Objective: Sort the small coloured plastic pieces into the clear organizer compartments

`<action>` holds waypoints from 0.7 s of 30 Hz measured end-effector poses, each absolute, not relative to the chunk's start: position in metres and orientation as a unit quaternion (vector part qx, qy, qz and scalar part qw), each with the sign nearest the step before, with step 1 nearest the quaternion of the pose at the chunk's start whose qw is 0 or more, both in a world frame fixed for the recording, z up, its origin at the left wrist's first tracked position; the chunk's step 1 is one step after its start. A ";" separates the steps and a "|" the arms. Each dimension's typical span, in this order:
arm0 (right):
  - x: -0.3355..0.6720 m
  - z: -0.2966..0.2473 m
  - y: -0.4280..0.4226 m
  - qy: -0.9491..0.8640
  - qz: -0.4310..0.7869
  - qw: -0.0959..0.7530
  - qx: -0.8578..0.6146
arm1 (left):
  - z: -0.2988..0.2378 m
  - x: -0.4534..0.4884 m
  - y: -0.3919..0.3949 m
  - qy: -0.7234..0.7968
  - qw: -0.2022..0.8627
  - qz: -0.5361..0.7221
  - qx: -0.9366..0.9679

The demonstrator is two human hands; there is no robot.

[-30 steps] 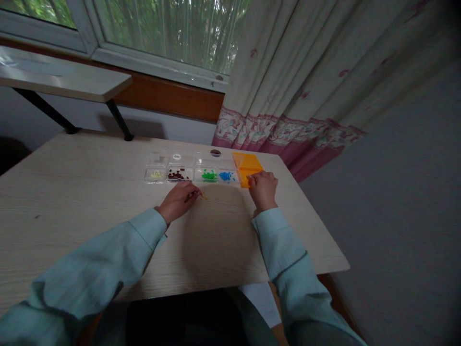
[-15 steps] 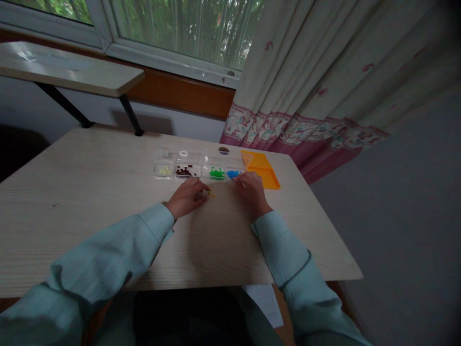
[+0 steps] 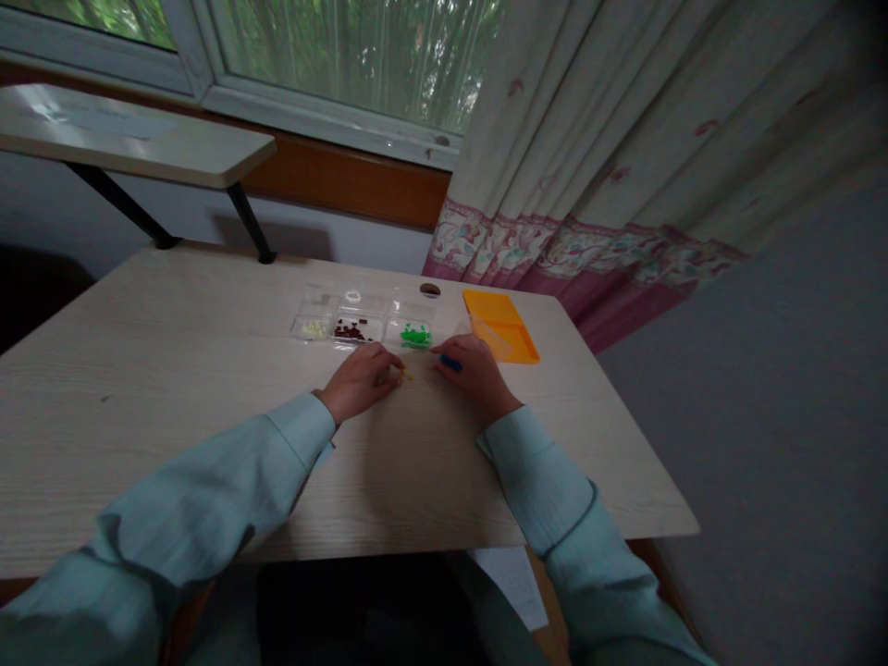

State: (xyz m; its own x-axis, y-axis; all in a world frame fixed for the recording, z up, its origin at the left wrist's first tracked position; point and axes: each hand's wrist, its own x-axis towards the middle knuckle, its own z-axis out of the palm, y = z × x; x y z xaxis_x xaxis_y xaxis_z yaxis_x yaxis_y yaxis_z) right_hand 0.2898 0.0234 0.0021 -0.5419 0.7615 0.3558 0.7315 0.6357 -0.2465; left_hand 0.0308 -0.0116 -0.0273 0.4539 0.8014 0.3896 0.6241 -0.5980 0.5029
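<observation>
My right hand [image 3: 478, 375] is closed around a clear plastic box [image 3: 496, 338], which is tilted. Small blue pieces [image 3: 450, 363] are bunched inside it, by my fingers. My left hand [image 3: 361, 379] rests on the table with its fingers curled, its fingertips pinched at tiny yellow pieces [image 3: 404, 372]. In front of my hands stand open clear boxes, holding green pieces [image 3: 415, 336], dark brown pieces [image 3: 352, 330] and pale yellow pieces [image 3: 314, 328]. The fingers' exact hold on the yellow pieces is too small to make out.
An orange tray [image 3: 513, 338] lies right of the boxes. Behind them is a dark round spot [image 3: 430, 290] in the tabletop. A raised shelf [image 3: 139, 139] stands at the back left, and a curtain [image 3: 555, 185] hangs behind the table's right side.
My right hand has picked up the clear box of blue pieces from the end of the row and tilted it towards my left hand. My left hand has stayed in place.
</observation>
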 end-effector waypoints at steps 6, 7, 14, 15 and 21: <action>0.293 0.005 0.025 -0.891 0.048 0.179 -0.415 | -0.021 0.032 -0.015 0.454 0.115 0.335 0.818; 0.293 0.006 0.024 -0.893 0.044 0.166 -0.416 | -0.020 0.032 -0.015 0.464 0.097 0.341 0.812; 0.287 0.013 0.019 -0.888 -0.013 0.112 -0.447 | -0.010 0.023 -0.013 0.519 0.018 0.367 0.772; 0.286 0.014 0.019 -0.886 -0.018 0.112 -0.450 | -0.009 0.021 -0.013 0.530 0.008 0.366 0.765; 0.285 0.010 0.020 -0.875 -0.034 0.139 -0.462 | -0.012 0.012 -0.010 0.576 -0.038 0.308 0.756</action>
State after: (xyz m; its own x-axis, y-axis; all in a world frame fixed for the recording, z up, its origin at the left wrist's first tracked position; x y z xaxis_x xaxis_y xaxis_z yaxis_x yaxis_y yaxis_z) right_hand 0.2846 0.0200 0.0101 -0.5339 0.7997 0.2746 0.8185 0.5703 -0.0697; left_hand 0.0124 -0.0103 -0.0123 0.1470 0.8475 0.5101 0.8942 -0.3343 0.2978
